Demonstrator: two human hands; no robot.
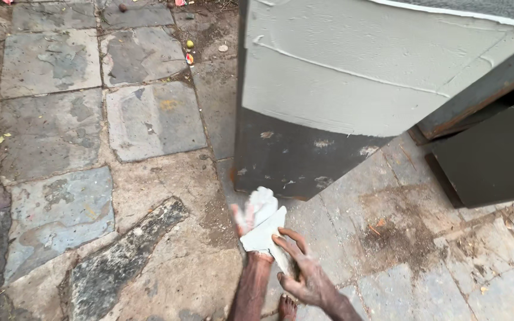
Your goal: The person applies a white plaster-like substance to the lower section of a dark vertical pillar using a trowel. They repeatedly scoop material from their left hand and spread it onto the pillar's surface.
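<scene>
putty blade (264,235), a flat white-coated rectangle, sits low in the frame just below the foot of the pillar (352,77), held between both hands above the paved floor (150,119). right hand (304,270): grip clamped on the blade's lower edge, fingers curled over its near face, skin dusted white. left hand (256,211): heavily smeared with white putty and blurred; it lies against the blade's upper side, but whether its grip is clamped or merely resting cannot be told.

progress, as judged from the surfaces: the upper part of the pillar face carries a pale grey-white coat with raised ridges and sweep lines, so it reads as spread but not smoothed. the dark lower band (292,160) is bare apart from several small white dabs, so coating there appears hardly begun. the boundary between coated and bare runs as a curved line across the face. the blade is off the wall at this instant.

counts: one blade; two hands; one pillar face in view, with a dark door panel (495,154) to its right; one bare foot (287,308) at the bottom edge; many irregular stone slabs on the left, smaller regular paving blocks on the right, with a patch of brown grit between them.
</scene>
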